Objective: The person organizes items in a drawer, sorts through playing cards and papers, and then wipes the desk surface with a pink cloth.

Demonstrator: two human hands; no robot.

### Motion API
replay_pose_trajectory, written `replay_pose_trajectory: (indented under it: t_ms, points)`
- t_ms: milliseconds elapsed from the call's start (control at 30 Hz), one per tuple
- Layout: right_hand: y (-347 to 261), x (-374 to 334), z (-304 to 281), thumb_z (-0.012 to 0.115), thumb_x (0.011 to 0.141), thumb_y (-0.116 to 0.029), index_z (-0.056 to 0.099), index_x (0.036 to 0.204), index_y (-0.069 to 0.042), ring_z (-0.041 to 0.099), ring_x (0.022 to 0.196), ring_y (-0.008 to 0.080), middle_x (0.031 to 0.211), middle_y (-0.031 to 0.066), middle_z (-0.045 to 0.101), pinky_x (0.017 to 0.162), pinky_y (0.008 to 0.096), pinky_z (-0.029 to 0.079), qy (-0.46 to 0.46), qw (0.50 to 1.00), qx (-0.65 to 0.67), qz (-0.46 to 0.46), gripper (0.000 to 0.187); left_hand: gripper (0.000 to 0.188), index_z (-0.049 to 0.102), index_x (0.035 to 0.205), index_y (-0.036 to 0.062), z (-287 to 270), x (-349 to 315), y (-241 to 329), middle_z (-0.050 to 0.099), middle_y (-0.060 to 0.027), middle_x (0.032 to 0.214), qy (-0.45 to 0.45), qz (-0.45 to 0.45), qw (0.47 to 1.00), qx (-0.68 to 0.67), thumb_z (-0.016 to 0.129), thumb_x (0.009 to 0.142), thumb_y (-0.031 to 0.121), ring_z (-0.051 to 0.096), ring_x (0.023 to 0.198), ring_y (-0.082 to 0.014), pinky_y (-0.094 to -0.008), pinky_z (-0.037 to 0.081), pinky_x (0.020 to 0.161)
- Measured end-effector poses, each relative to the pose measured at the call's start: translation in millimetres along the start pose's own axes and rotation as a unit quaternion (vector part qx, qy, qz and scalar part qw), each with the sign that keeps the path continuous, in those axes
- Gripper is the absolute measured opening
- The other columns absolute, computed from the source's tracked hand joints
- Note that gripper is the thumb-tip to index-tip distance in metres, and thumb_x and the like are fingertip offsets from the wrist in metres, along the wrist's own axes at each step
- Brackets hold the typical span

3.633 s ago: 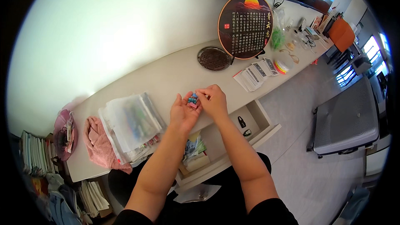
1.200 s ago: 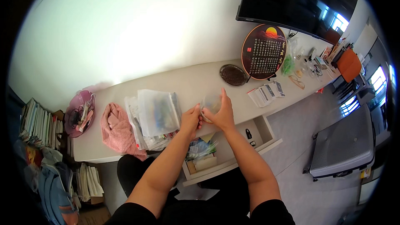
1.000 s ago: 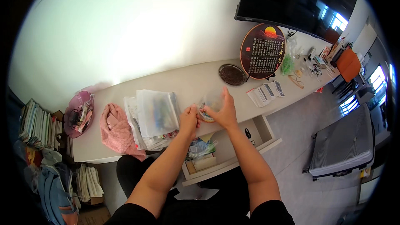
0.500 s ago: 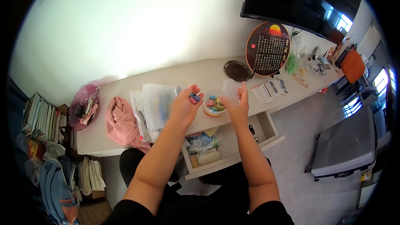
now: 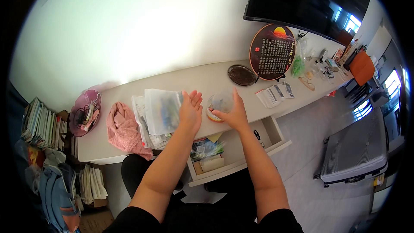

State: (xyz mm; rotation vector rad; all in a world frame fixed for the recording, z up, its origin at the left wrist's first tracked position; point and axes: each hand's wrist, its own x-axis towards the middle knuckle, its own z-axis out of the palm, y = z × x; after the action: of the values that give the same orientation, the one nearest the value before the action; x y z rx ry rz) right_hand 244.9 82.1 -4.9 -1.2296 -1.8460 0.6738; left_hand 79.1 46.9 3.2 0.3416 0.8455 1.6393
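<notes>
My left hand [image 5: 190,111] is open, its fingers stretched out and the palm bare, just left of a small round tub [image 5: 211,114]. My right hand [image 5: 234,113] grips a clear round lid [image 5: 222,100] and holds it tilted over the tub's mouth. The lid blocks most of the view inside; a little colour from the small clips shows at the tub's left side. Left of my left hand, a frosted plastic pouch [image 5: 162,111] lies on top of papers. Below my hands, a drawer [image 5: 235,150] is pulled out with packets and a small box in it.
A pink cloth [image 5: 125,126] and a purple basket [image 5: 78,121] lie on the desk's left. Spread cards [image 5: 273,96], a dark oval tray [image 5: 242,75] and a round plaque [image 5: 272,51] are to the right, below a screen [image 5: 310,4]. A grey suitcase [image 5: 354,146] stands on the floor.
The small coloured clips have left my left hand, which has opened flat. My right hand has brought the lid leftward and down over the tub.
</notes>
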Motion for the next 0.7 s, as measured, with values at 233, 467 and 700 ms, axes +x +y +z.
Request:
replay_pose_trajectory:
  t_ms: [233,467,700]
  points:
    - [-8,3,15,0.079,0.059,-0.034,0.018,0.142,-0.001,0.033,0.126,0.0383,0.138,0.0217,0.033,0.103,0.0424,0.034,-0.066,0.990,-0.121,-0.015,0.109,0.067,0.039,0.134,0.0020,-22,1,-33,0.044,-0.0118,0.132,0.056,-0.096,0.993,0.035,0.039,0.093,0.054,0.040,0.116,-0.0234,-0.0397,0.023,0.105]
    - [-9,-1,21,0.076,0.061,-0.039,0.023,0.142,-0.004,0.032,0.126,0.0374,0.140,0.0193,0.028,0.100,0.0432,0.037,-0.076,0.976,-0.202,-0.004,0.102,0.046,0.045,0.125,0.0015,-26,6,-49,0.054,-0.0067,0.115,-0.054,-0.034,0.988,0.138,0.056,0.091,0.030,0.050,0.104,-0.0182,-0.0305,0.036,0.094]
    - [-44,-21,-5,0.079,0.061,-0.038,0.023,0.142,-0.004,0.033,0.125,0.0371,0.137,0.0198,0.030,0.097,0.0431,0.039,-0.048,0.979,-0.156,-0.120,0.104,0.063,0.039,0.131,0.0008,-12,-13,-35,0.053,-0.0136,0.115,-0.072,-0.064,0.995,0.034,0.070,0.081,0.021,0.052,0.109,-0.0198,-0.0323,0.045,0.088]
